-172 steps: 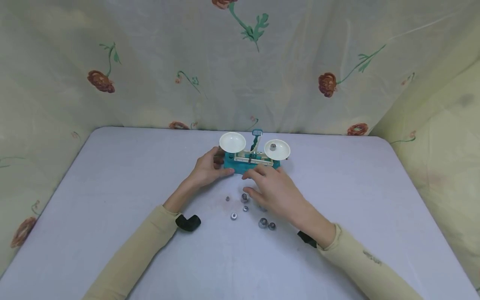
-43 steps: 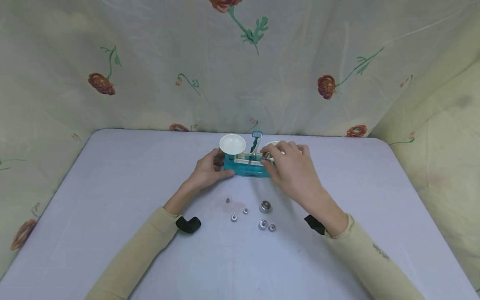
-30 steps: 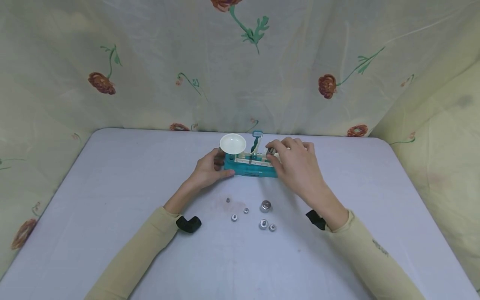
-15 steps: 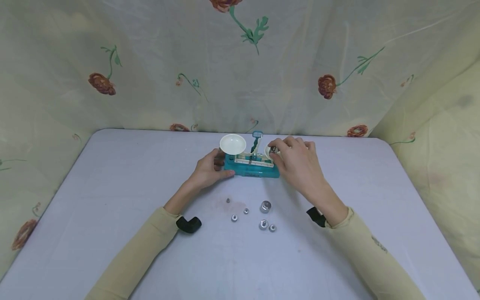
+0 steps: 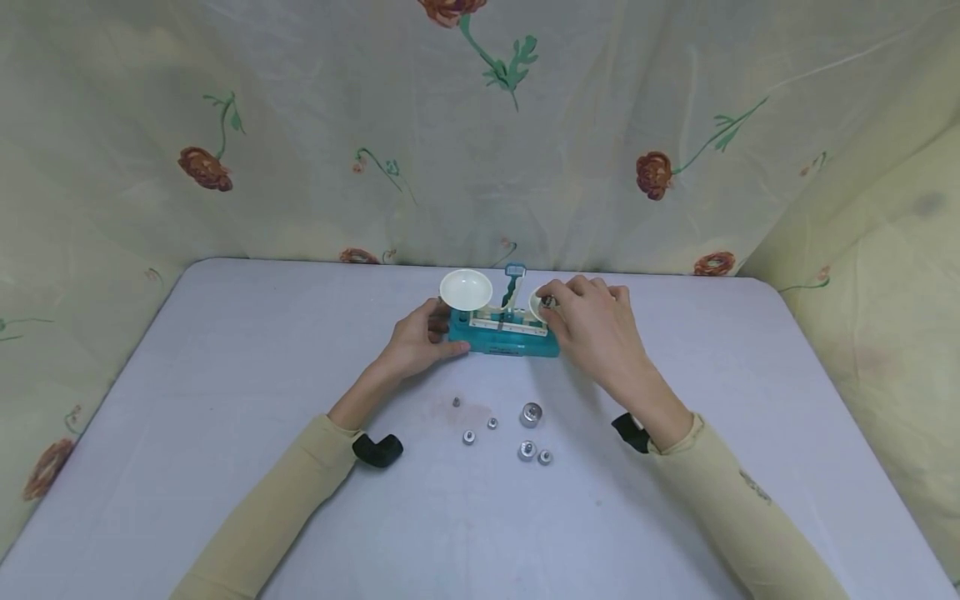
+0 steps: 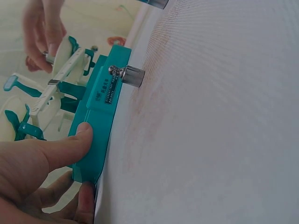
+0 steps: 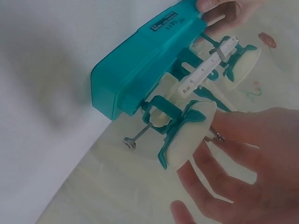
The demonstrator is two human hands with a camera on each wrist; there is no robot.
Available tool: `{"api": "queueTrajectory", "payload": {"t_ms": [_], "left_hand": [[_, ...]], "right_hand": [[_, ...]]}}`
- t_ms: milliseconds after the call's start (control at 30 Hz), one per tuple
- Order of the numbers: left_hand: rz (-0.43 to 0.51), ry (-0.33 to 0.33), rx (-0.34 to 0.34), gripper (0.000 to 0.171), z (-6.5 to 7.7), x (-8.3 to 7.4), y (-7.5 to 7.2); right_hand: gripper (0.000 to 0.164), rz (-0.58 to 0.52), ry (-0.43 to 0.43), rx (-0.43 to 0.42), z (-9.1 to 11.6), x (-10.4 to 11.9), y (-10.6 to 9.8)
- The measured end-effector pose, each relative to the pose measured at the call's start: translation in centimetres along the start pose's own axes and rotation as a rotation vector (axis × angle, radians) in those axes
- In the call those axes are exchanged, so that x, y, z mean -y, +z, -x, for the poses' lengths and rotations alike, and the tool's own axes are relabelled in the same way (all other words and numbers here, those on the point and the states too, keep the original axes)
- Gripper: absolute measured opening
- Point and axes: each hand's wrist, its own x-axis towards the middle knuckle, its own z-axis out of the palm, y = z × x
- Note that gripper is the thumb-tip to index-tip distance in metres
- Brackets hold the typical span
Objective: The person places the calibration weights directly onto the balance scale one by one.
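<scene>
A teal balance scale [image 5: 504,343] with two white pans stands near the table's far edge. My left hand [image 5: 416,340] grips the left end of its base, thumb on the front face, as the left wrist view shows. The left pan [image 5: 466,290] holds nothing. My right hand [image 5: 597,329] pinches a small metal weight [image 5: 548,302] at the right pan [image 5: 535,305], most of which the hand covers. In the right wrist view the weight's knob [image 7: 218,137] shows between thumb and fingers, beside the tilted pan [image 7: 191,140].
Several metal weights stand on the table in front of the scale, the largest [image 5: 531,414] nearest the right forearm. Two more, a mid-sized weight [image 5: 527,451] and a smaller weight [image 5: 545,457], stand close together. A flowered curtain [image 5: 300,167] hangs behind the table [image 5: 300,517].
Since the oldest frame, my right hand has taken a weight from the table and carried it up to the right pan. Over the last half second it hardly moves. My left hand stays put.
</scene>
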Motion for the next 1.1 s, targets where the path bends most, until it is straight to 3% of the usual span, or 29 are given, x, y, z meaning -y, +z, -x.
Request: {"api": "queueTrajectory", "payload": {"t_ms": [1100], "left_hand": [[0.009, 0.003, -0.005, 0.075, 0.05, 0.0, 0.0]], "right_hand": [[0.023, -0.007, 0.021, 0.021, -0.14, -0.21, 0.0]]}}
